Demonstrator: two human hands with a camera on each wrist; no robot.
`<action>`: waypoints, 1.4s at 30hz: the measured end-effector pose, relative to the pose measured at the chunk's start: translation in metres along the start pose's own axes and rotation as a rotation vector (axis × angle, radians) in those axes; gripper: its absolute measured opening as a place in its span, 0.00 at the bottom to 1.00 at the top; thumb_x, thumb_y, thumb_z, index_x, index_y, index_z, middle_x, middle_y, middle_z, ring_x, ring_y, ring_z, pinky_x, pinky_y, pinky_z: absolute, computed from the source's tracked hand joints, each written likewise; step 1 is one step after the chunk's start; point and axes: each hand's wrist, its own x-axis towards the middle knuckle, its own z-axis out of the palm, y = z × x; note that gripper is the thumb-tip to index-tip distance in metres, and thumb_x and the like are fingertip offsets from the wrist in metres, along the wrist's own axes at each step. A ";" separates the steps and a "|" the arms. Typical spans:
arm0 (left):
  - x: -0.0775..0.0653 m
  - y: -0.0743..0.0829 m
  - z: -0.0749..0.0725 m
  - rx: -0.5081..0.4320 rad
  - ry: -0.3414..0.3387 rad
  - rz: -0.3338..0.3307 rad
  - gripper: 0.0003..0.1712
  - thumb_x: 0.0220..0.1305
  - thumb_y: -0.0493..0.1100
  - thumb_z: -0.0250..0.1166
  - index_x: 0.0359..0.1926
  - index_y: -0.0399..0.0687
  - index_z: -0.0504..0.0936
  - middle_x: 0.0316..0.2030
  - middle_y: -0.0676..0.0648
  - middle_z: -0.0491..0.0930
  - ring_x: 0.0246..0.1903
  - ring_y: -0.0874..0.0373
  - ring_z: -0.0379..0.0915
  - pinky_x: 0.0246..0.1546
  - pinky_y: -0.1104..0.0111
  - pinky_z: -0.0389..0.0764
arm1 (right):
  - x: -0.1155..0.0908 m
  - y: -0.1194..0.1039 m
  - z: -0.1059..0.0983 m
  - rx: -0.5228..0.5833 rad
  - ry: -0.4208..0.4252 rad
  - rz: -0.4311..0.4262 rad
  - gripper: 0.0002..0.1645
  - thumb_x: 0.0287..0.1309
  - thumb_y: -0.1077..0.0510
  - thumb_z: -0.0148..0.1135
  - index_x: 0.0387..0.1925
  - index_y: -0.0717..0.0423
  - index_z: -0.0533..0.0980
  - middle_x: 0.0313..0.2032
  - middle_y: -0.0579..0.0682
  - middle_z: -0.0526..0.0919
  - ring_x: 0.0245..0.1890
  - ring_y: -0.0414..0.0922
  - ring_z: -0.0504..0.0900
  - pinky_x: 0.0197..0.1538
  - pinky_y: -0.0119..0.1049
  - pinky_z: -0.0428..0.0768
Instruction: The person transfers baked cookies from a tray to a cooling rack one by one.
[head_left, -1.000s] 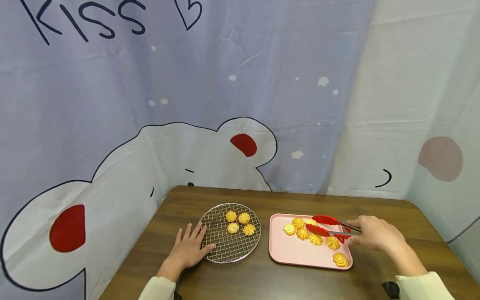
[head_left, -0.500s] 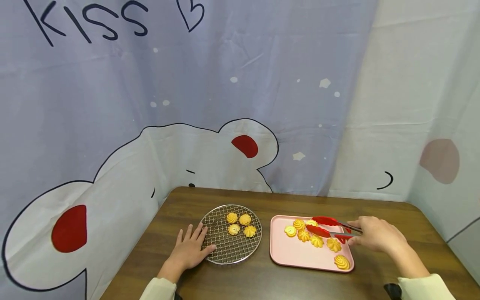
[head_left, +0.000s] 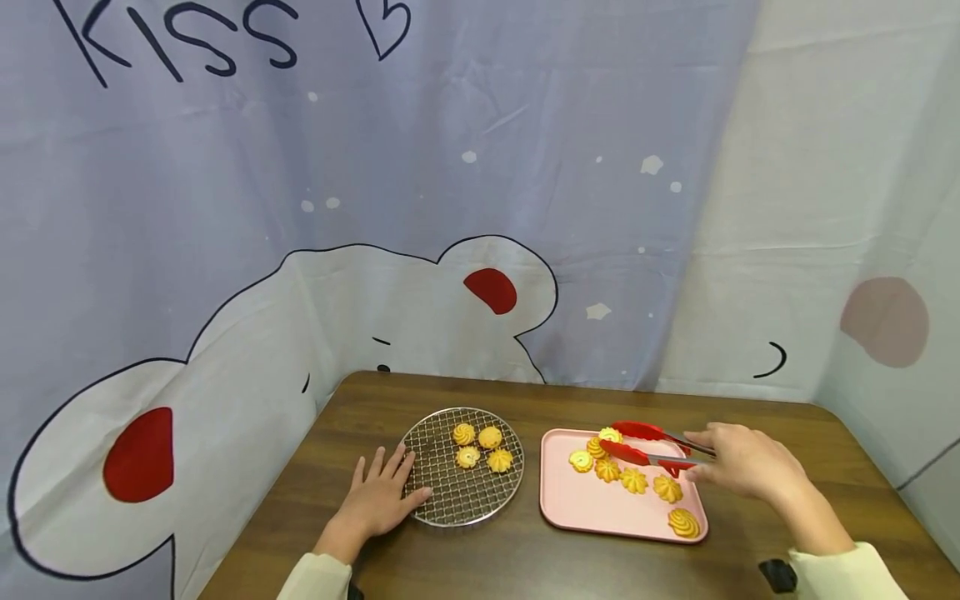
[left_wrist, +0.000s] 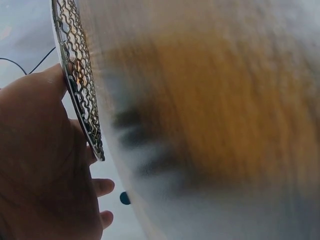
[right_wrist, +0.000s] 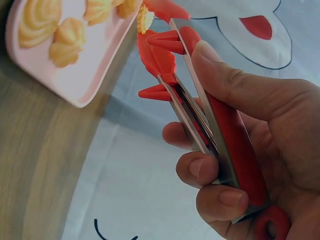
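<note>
My right hand point(head_left: 750, 457) grips red-tipped metal tongs point(head_left: 645, 457) above the pink tray's point(head_left: 592, 517) right side. In the right wrist view, a piped butter cookie point(right_wrist: 145, 19) sits between the red tips of the tongs. Other swirled yellow cookies point(head_left: 633, 480) lie below on the tray, several of them. Fingers spread and fairly straight, my left hand point(head_left: 377, 498) rests at the left rim of a round wire cooling rack point(head_left: 450, 500). Several cookies point(head_left: 499, 460) sit on the rack's upper right part.
Rack and tray stand side by side on a brown wooden table point(head_left: 510, 567), a narrow gap between them. A printed cloth curtain point(head_left: 420, 167) hangs behind the table and along its sides.
The tongs have moved up and slightly left over the tray, taking the pale cookie at its back edge with them. My left hand stays at the rack.
</note>
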 end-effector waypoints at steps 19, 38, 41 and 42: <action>-0.002 -0.001 0.003 0.006 -0.002 -0.002 0.46 0.73 0.71 0.48 0.78 0.45 0.59 0.79 0.40 0.51 0.77 0.32 0.40 0.72 0.34 0.37 | 0.017 -0.045 0.004 0.048 0.043 -0.083 0.38 0.50 0.39 0.76 0.61 0.50 0.81 0.50 0.56 0.84 0.43 0.57 0.84 0.36 0.55 0.81; -0.007 0.003 -0.004 -0.001 -0.011 -0.002 0.45 0.74 0.70 0.48 0.78 0.45 0.59 0.79 0.40 0.51 0.77 0.32 0.40 0.72 0.34 0.36 | 0.041 -0.090 0.024 0.126 0.042 -0.116 0.39 0.48 0.39 0.78 0.62 0.45 0.81 0.35 0.39 0.79 0.29 0.40 0.73 0.29 0.38 0.71; -0.007 0.003 -0.004 0.010 -0.006 -0.001 0.45 0.74 0.69 0.49 0.78 0.46 0.59 0.79 0.40 0.51 0.77 0.32 0.40 0.73 0.34 0.37 | 0.045 -0.098 0.026 0.138 0.046 -0.122 0.39 0.48 0.39 0.78 0.62 0.44 0.81 0.36 0.38 0.80 0.29 0.40 0.74 0.29 0.38 0.71; -0.007 0.003 -0.003 0.010 -0.004 0.000 0.45 0.74 0.69 0.49 0.78 0.46 0.59 0.79 0.40 0.51 0.77 0.32 0.40 0.73 0.34 0.37 | 0.046 -0.100 0.027 0.139 0.049 -0.126 0.39 0.48 0.39 0.78 0.62 0.44 0.81 0.37 0.38 0.80 0.29 0.40 0.74 0.29 0.38 0.72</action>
